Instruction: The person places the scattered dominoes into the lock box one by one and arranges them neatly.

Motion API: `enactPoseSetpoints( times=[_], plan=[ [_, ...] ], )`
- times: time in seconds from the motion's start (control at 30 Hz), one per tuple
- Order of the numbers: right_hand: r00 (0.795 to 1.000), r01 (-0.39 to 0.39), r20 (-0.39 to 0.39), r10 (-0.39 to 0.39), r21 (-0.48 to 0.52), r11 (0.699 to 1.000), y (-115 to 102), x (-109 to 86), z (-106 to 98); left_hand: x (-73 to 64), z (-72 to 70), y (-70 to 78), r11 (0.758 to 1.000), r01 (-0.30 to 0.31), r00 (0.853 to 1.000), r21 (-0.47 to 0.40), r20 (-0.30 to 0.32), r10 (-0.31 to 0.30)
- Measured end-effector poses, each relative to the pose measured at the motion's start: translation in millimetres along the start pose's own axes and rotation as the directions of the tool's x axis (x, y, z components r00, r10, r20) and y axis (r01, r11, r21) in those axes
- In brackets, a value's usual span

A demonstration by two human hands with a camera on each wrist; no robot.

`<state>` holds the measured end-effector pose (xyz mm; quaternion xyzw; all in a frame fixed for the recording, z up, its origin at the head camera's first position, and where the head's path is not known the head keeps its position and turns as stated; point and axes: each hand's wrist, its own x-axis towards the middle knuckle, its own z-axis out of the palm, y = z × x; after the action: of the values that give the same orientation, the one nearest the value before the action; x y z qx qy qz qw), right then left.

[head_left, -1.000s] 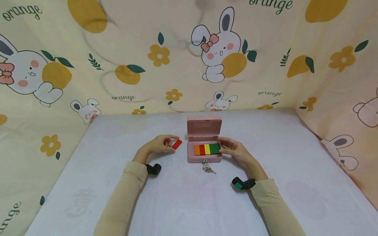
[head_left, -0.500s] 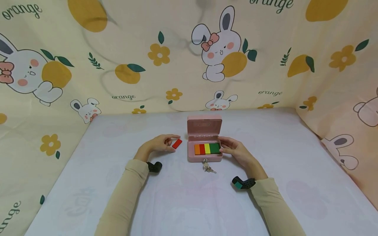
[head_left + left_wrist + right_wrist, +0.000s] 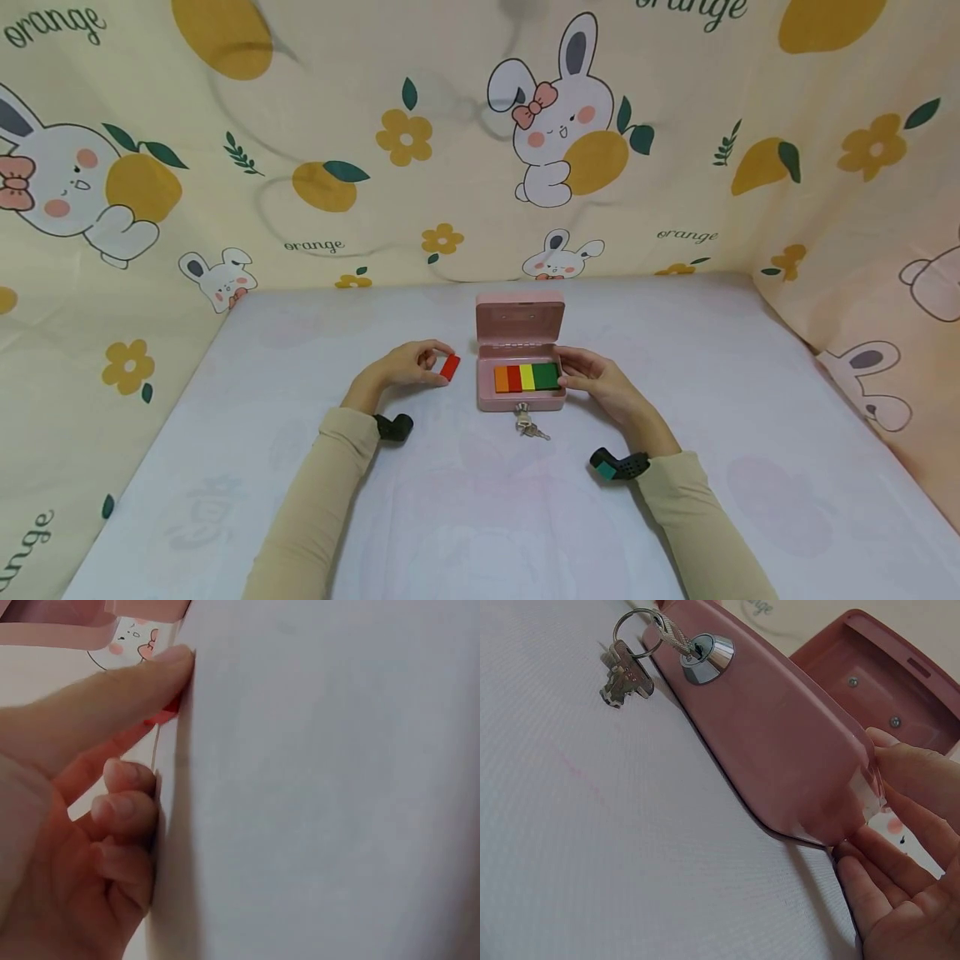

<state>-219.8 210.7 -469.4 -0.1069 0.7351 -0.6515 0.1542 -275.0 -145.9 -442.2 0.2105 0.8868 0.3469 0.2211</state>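
My left hand (image 3: 405, 364) pinches a small red block (image 3: 450, 367) between thumb and index finger, left of the pink cash box. In the left wrist view the thumb hides most of that block (image 3: 169, 712), and the other fingers are curled in. The pink cash box (image 3: 498, 404) stands with its lid (image 3: 520, 322) raised. Inside lies a row of blocks: orange (image 3: 500, 380), red (image 3: 513, 379), yellow (image 3: 527, 377) and green (image 3: 546, 377). My right hand (image 3: 600, 379) grips the box's right side, thumb at the rim and fingers against the outer wall.
A bunch of keys (image 3: 628, 675) hangs from the round lock (image 3: 711, 660) on the box front. Behind the white-covered table (image 3: 480, 517) rises a cream cloth (image 3: 450, 192) printed with rabbits and oranges. Each wrist wears a black camera mount (image 3: 394, 427).
The red block in my left hand has turned a little more upright and shifted slightly, with the index finger bending closer over it. My right hand and the box stay put.
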Motion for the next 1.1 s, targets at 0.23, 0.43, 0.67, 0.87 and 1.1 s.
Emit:
enactPoseSetpoints(
  times=[0.23, 0.43, 0.67, 0.87, 1.1],
  plan=[
    [1.000, 0.001, 0.000, -0.001, 0.004, 1.000, 0.1, 0.0, -0.1, 2.0, 3.5, -1.7, 0.999, 0.042, 0.999, -0.019, -0.032, -0.043],
    [1.000, 0.004, 0.005, -0.004, 0.023, 1.000, 0.7, -0.4, -0.4, 2.1, 6.3, -1.6, 0.998, 0.059, 0.996, -0.037, -0.057, -0.061],
    [1.000, -0.005, 0.000, 0.005, 0.020, 1.000, 0.0, -0.4, -0.3, 1.3, 13.6, -1.4, 0.998, 0.051, 0.990, -0.029, -0.129, -0.054],
    [1.000, -0.021, -0.008, 0.021, 0.018, 1.000, -1.4, -0.7, 0.7, -1.2, 19.1, 1.0, 0.997, 0.065, 0.982, -0.041, -0.174, -0.071],
    [1.000, -0.025, -0.011, 0.025, 0.013, 1.000, -1.2, 0.0, 0.9, -6.3, 21.2, 7.7, 0.998, 0.039, 0.977, -0.057, -0.209, -0.050]
  ],
)
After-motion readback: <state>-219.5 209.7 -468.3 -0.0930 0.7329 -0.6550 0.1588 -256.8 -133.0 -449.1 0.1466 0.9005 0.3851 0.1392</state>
